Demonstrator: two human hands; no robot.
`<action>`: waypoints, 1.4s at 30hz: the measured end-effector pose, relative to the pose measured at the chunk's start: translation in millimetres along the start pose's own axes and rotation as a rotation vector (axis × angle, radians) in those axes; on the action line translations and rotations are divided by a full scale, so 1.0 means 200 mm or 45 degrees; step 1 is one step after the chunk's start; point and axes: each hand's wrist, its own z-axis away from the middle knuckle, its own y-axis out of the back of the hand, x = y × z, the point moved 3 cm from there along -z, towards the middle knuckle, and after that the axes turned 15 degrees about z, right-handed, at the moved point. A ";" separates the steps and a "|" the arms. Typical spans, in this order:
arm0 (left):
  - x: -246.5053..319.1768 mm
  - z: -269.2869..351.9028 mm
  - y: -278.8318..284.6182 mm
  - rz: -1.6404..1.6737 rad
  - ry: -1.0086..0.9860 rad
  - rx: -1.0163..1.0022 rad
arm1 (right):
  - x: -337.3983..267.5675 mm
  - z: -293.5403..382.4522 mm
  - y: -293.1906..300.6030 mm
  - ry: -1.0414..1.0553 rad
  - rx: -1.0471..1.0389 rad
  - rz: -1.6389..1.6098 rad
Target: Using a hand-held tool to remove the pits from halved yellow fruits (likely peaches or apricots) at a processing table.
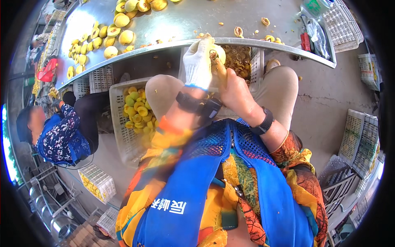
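My left hand (198, 63), in a white knit glove, grips a yellow peach half (220, 53) just past the near edge of the metal table (191, 26). My bare right hand (237, 92) is closed around the wooden handle (221, 72) of a pitting tool. The tool's head meets the brown pit cavity of the fruit, and its exact shape is hidden there. Below both hands, a white plastic crate (257, 69) holds many brown peach pits (239, 60). By my left knee, another white crate (118, 117) contains yellow-green peach halves (140, 109).
More peach halves (122, 21) lie across the table's left side, with pit scraps (238, 31) near its edge. A red-handled tool (305, 42) and a clear plastic bag (316, 35) lie at the right corner. A co-worker (63, 136) sits at left. Stacked crates (359, 139) stand right.
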 end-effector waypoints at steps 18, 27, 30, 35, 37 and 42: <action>0.02 -0.05 0.08 -0.185 -0.025 -0.043 | 0.00 -0.08 -0.08 0.355 0.057 0.160; 0.03 -0.10 0.13 -0.048 0.007 -0.128 | -0.06 -0.05 -0.03 -0.079 -0.127 -0.086; 0.03 -0.10 0.15 0.062 0.143 -0.229 | -0.09 -0.02 -0.03 -0.057 -0.122 -0.129; -0.05 -0.10 0.24 0.125 0.435 -0.028 | -0.06 -0.01 -0.10 0.044 -0.160 -0.117; -0.05 -0.09 0.23 -0.059 0.275 -0.014 | -0.02 -0.01 -0.13 -0.028 -0.163 -0.183; -0.03 -0.06 0.20 -0.204 0.122 -0.038 | -0.01 -0.01 -0.14 -0.107 -0.415 -0.347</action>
